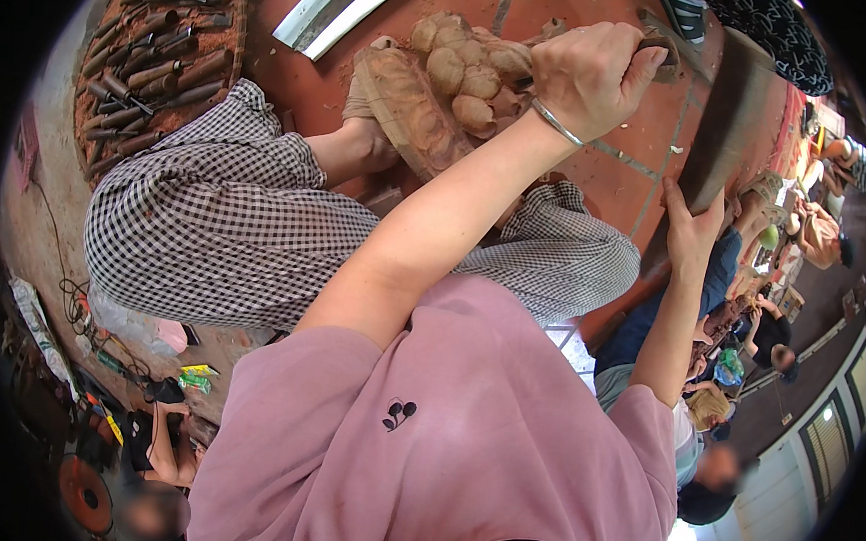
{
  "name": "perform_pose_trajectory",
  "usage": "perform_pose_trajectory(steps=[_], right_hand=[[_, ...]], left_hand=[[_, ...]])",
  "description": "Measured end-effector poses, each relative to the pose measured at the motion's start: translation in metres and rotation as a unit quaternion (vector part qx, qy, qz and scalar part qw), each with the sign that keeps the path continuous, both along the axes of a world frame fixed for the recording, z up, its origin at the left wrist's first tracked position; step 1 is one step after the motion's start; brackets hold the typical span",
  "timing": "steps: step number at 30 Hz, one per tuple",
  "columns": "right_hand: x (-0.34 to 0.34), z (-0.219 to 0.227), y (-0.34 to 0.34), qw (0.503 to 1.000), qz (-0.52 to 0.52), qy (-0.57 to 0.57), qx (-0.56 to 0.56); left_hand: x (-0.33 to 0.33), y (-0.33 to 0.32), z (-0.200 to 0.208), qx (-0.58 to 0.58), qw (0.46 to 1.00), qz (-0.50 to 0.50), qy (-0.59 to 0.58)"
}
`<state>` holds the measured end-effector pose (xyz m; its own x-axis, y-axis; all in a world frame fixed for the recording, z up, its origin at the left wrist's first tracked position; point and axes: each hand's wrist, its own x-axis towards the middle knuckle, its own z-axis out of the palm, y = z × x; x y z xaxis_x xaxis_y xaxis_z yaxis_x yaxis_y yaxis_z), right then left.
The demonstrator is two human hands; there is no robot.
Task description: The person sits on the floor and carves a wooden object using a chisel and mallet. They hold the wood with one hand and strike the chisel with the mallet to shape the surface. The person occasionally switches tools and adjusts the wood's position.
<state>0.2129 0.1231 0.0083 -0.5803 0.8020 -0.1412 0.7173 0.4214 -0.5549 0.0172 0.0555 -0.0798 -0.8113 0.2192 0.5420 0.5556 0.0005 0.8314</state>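
Note:
My left hand (592,81), with a silver bangle at its wrist, is closed in a fist round a chisel. The brown end of the chisel's handle (663,59) sticks out past my thumb, and a bit of dark blade shows on the other side, beside the carving. That wood carving (464,71), with rounded fruit-like lumps and a long ridged part, lies on the floor against my bare foot (366,144). To the right, my right hand (694,227) is wrapped round the lower end of a thick dark wooden mallet (729,114), raised apart from the chisel handle.
A round basket (239,35) with several chisels and wood shavings stands at the far left. A pale-edged grey strip (337,14) lies on the red tiled floor (636,196). Other people (821,232) sit at the right and lower left. Cables and a bag lie left of my legs.

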Motion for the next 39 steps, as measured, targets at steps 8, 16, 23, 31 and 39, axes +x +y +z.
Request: perform_pose_trajectory(steps=[8,16,23,31,39], right_hand=[[0.001,-0.001,0.005,1.000,-0.012,-0.008,-0.016],[0.002,0.001,0.000,0.997,-0.040,0.042,-0.053],[0.002,0.001,0.006,0.997,-0.052,0.038,-0.045],[0.000,0.005,0.004,0.998,-0.049,0.027,-0.036],[0.001,0.006,0.003,0.999,-0.036,0.013,-0.028]], left_hand=[[-0.001,0.000,-0.001,0.001,1.000,0.011,0.000],[0.001,-0.003,-0.001,0.010,1.000,0.003,0.000],[0.000,-0.001,-0.002,0.023,1.000,0.014,0.000],[-0.002,-0.002,-0.008,0.014,1.000,0.004,0.015],[-0.002,-0.005,-0.008,0.027,0.999,0.010,0.013]])
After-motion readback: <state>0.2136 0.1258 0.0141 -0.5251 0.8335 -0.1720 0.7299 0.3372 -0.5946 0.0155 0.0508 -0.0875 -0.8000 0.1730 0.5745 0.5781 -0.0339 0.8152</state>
